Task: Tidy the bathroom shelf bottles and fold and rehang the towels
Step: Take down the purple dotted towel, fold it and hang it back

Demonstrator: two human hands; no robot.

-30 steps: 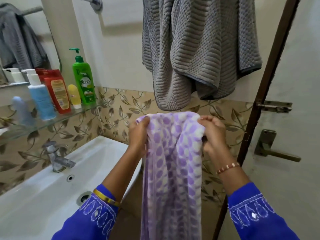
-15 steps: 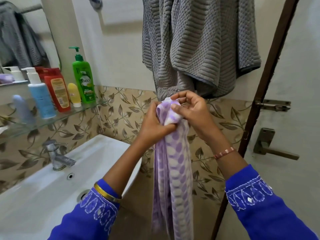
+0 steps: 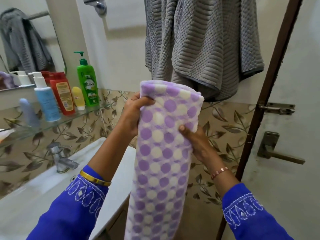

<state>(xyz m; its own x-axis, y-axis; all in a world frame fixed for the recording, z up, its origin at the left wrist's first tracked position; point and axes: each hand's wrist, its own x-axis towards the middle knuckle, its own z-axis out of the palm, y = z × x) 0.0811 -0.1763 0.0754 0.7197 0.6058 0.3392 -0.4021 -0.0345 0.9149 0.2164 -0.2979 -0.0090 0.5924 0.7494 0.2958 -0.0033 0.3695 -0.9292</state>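
A purple-and-white dotted towel (image 3: 161, 153) hangs folded lengthwise in front of me, its top fold level with the tile border. My left hand (image 3: 133, 115) grips its upper left edge. My right hand (image 3: 195, 141) pinches its right side a little lower. A grey ribbed towel (image 3: 199, 45) hangs bunched from the rail above. On the glass shelf (image 3: 90, 110) at left stand a green pump bottle (image 3: 87, 82), a small yellow tube (image 3: 78, 98), a red bottle (image 3: 63, 94), a blue pump bottle (image 3: 45, 101) and a pale blue bottle (image 3: 29, 113).
A white basin (image 3: 34, 196) with a chrome tap (image 3: 60, 158) sits below the shelf. A mirror (image 3: 26, 40) is at upper left, with a towel rail bracket (image 3: 100, 4) beside it. A door with a bolt (image 3: 277, 108) and lever handle (image 3: 277, 151) stands at right.
The towel's two top corners were brought together, then it was folded into a narrower flat strip. My right hand slid down from the top to the towel's right side.
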